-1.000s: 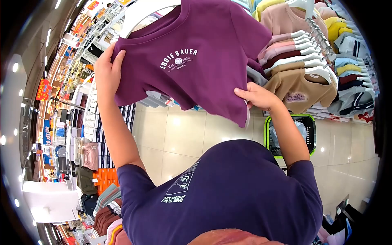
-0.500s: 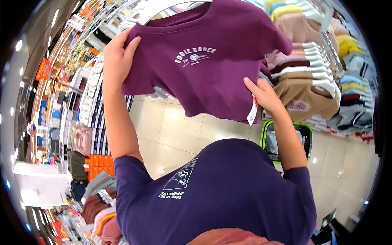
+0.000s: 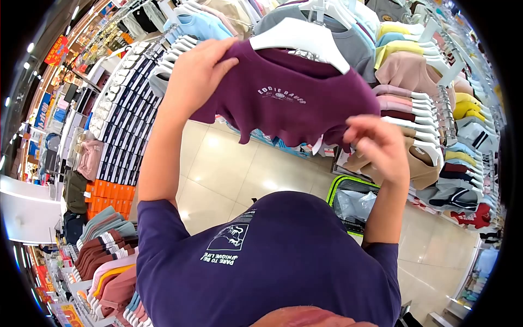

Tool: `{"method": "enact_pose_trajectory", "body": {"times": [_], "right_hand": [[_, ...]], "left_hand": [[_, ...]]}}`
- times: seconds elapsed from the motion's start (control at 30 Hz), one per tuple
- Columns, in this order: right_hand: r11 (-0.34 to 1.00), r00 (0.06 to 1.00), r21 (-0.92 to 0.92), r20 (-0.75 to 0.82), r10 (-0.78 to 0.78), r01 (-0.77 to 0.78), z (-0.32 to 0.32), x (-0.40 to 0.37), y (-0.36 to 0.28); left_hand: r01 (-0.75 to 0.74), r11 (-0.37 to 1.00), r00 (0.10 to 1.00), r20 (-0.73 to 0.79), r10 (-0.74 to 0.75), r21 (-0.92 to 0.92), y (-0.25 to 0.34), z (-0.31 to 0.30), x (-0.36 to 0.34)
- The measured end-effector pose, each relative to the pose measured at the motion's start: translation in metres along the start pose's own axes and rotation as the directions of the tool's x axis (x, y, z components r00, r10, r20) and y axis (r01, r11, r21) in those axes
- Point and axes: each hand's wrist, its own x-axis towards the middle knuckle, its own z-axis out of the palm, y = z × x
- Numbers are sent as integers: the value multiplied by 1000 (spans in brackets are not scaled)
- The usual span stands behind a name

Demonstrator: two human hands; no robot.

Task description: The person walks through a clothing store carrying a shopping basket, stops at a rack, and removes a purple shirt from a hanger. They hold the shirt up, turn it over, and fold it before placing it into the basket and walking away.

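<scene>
Purple shirt (image 3: 299, 106) hangs between the hands on a white hanger (image 3: 299, 41); left hand (image 3: 197, 73) grips one shoulder, right hand (image 3: 381, 146) half-curled, blurred at the other sleeve, can't tell if gripping. Collar points toward view top, print facing camera; long visible axis left-right, dipping right.

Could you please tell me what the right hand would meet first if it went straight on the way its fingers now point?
Most likely the purple Eddie Bauer T-shirt, at its nearer side; the right hand is blurred and depth is unclear, so it may already be touching the fabric.
</scene>
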Motion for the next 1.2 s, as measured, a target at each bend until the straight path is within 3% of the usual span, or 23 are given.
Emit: {"method": "enact_pose_trajectory", "body": {"times": [0.03, 0.1, 0.13, 0.17, 0.23, 0.3, 0.37, 0.4, 0.6, 0.77, 0.83, 1.2], "right_hand": [[996, 985, 89, -175, -4, 20, -2, 3, 3], [988, 918, -146, -384, -101, 47, -9, 16, 6], [981, 919, -186, -376, -121, 53, -11, 22, 6], [992, 940, -127, -340, -31, -13, -11, 24, 2], [1000, 971, -18, -239, 4, -8, -4, 30, 10], [981, 983, 171, -139, 120, -95, 8, 33, 14], [918, 986, 385, -92, 137, -92, 24, 33, 20], [911, 988, 398, -54, 143, -110, 30, 34, 20], [962, 977, 216, -93, 191, -167, 44, 33, 39], [985, 979, 20, -108, 171, -170, 55, 33, 37], [993, 990, -68, -108, 93, -101, 61, 34, 36], [971, 991, -238, -131, -19, -13, 58, 25, 31]], "left_hand": [[-2, 1000, 1000, 18, 1, 27, 2, 4, -4], [-22, 1000, 999, 36, 22, 21, 11, 12, -11], [-56, 998, 998, 35, 56, -2, 15, 15, -14], [-71, 997, 996, 57, 71, -7, 18, 18, -18], [-132, 990, 991, 18, 133, -55, 24, 28, -26], [-172, 978, 984, 28, 176, -122, 28, 37, -34], [-187, 968, 979, 52, 198, -170, 28, 49, -44], [-183, 965, 979, 50, 195, -190, 29, 55, -49], [-43, 967, 998, 34, 53, -249, 34, 83, -75], [55, 943, 979, -169, -116, -328, 66, 92, -84], [91, 942, 967, -197, -161, -322, 72, 102, -86], [136, 919, 960, -179, -214, -369, 43, 111, -91]]}}
